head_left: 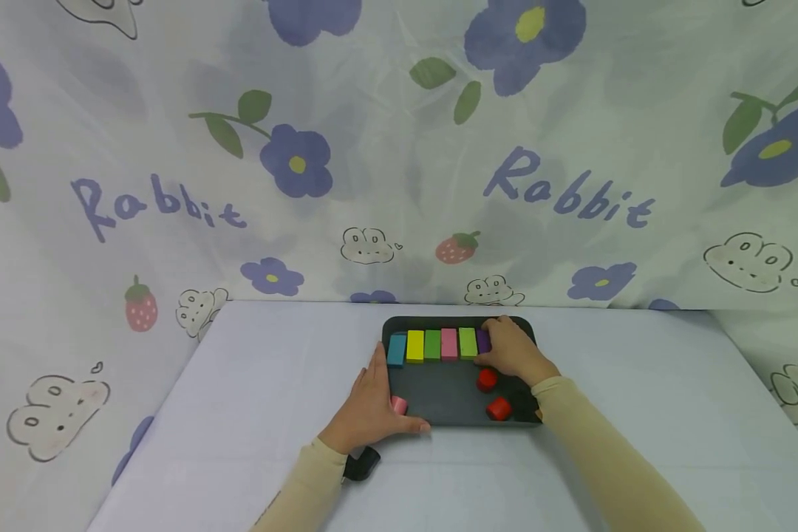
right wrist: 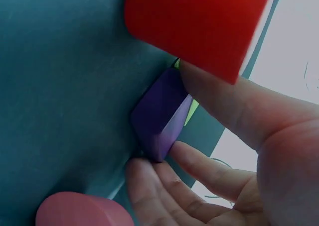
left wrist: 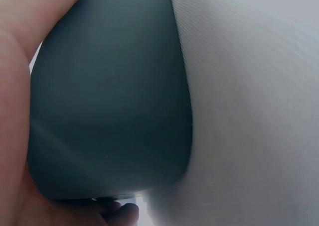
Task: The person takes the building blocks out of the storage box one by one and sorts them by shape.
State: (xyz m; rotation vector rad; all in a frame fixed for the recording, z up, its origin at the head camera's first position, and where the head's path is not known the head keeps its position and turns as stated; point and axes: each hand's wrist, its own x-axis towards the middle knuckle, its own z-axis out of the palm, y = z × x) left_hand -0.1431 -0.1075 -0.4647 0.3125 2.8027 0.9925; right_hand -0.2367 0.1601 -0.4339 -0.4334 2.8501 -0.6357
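Observation:
A dark tray lies on the white table. My left hand rests against its front left corner, straight fingers along the left side and thumb along the front edge. The left wrist view shows the tray wall beside that hand. At the back right inside the tray, my right hand pinches a purple block between thumb and fingers. It ends a row of upright blocks: blue, yellow, green, pink and light green.
Two red blocks lie in the tray's right part. A pink block is partly hidden by my left hand. Black wrist gear shows at my left sleeve. A patterned cloth hangs behind the table.

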